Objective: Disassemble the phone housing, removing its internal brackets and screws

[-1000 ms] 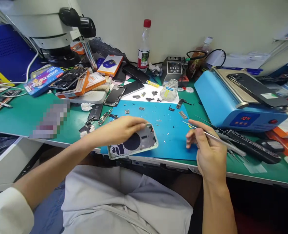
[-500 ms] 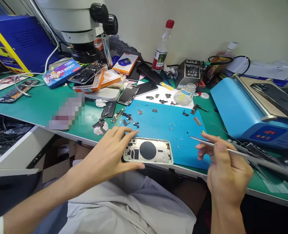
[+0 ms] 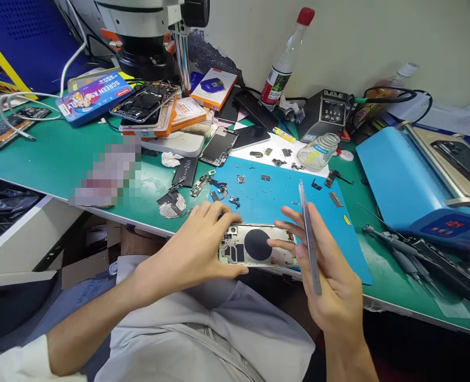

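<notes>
At the bench's front edge lies a phone housing (image 3: 235, 253), its pale inner side with a black disc facing up. My left hand (image 3: 203, 239) grips its left end, thumb on the near edge and fingers on the far edge. Metal tweezers (image 3: 310, 244) rest in my right hand (image 3: 326, 270), pinned by the thumb and pointing up and away. The other right fingers reach over the housing's right end and hide part of it; whether they touch it I cannot tell. Beyond both hands, small phone parts (image 3: 240, 179) and screws are spread over a blue mat (image 3: 266, 204).
A glass jar (image 3: 318, 153) and a red-capped bottle (image 3: 282, 63) stand at the back. A blue heating machine (image 3: 413, 185) with a lit display is at right, screwdrivers (image 3: 410, 254) before it. A microscope (image 3: 147, 37) overhangs boxes at left, near a phone battery (image 3: 185, 171).
My right hand has moved left to the housing, and the tweezers have swung from pointing left to pointing up. My left hand keeps its hold. The camera view has shifted.
</notes>
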`<action>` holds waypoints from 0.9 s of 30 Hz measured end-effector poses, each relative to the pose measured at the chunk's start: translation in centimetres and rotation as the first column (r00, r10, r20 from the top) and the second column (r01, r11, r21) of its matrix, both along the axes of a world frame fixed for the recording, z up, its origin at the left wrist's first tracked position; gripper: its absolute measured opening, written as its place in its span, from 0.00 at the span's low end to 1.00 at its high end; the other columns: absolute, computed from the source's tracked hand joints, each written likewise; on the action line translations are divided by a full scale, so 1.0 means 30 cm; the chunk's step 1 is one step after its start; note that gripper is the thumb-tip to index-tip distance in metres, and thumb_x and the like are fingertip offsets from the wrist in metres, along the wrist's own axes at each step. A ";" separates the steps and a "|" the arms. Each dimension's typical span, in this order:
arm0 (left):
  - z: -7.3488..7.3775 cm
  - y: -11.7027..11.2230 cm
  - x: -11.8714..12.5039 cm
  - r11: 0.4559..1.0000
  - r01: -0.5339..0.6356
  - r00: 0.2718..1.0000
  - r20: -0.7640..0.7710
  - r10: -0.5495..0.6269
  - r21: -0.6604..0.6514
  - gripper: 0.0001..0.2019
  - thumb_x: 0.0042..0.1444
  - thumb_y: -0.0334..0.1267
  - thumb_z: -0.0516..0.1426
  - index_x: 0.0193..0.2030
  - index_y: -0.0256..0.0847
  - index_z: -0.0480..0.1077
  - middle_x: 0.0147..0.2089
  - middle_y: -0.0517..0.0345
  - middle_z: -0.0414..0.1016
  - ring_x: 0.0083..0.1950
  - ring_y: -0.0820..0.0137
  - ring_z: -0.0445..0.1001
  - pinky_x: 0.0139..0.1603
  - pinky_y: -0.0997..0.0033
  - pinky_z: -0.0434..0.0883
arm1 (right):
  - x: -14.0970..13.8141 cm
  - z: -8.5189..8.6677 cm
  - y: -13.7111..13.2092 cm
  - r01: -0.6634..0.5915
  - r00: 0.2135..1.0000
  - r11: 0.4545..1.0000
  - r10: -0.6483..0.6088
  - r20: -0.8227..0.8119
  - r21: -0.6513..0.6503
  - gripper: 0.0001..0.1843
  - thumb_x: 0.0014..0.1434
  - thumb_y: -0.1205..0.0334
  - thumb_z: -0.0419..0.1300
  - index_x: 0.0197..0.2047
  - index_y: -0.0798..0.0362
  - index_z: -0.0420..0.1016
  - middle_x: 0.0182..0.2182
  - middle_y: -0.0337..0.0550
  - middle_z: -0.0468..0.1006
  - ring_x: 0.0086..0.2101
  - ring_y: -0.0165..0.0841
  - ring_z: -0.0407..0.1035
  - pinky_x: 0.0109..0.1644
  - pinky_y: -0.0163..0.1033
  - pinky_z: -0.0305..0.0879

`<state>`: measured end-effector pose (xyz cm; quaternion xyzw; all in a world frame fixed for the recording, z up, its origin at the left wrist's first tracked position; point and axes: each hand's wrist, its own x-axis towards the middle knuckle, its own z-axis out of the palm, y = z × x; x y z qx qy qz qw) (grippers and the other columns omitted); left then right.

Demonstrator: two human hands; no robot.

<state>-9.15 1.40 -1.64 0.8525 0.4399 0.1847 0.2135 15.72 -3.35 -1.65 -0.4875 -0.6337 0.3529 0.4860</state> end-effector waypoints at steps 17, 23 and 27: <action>-0.023 0.001 0.016 0.996 -0.013 1.000 0.007 0.012 0.093 0.34 0.56 0.53 0.74 0.62 0.38 0.71 0.58 0.46 0.74 0.55 0.51 0.69 0.56 0.47 0.71 | 0.005 0.067 0.051 0.015 0.915 0.915 -0.175 -0.363 -0.402 0.19 0.68 0.54 0.66 0.61 0.44 0.77 0.35 0.39 0.76 0.30 0.32 0.71 0.25 0.34 0.69; -0.037 -0.001 0.020 0.991 -0.021 1.000 0.015 0.020 0.128 0.35 0.57 0.54 0.74 0.63 0.38 0.70 0.58 0.46 0.74 0.57 0.49 0.70 0.57 0.45 0.71 | -0.081 0.070 0.012 0.133 0.988 0.918 -0.150 -0.018 -0.374 0.22 0.74 0.38 0.59 0.41 0.48 0.79 0.26 0.35 0.67 0.23 0.27 0.58 0.24 0.34 0.56; -0.044 -0.003 0.023 0.986 -0.037 0.999 0.004 0.037 0.164 0.35 0.57 0.55 0.74 0.63 0.40 0.69 0.57 0.48 0.75 0.55 0.50 0.70 0.55 0.46 0.70 | -0.112 0.063 0.004 0.195 0.931 0.974 -0.147 0.335 -0.113 0.16 0.77 0.45 0.59 0.48 0.47 0.82 0.44 0.43 0.85 0.42 0.35 0.78 0.45 0.37 0.73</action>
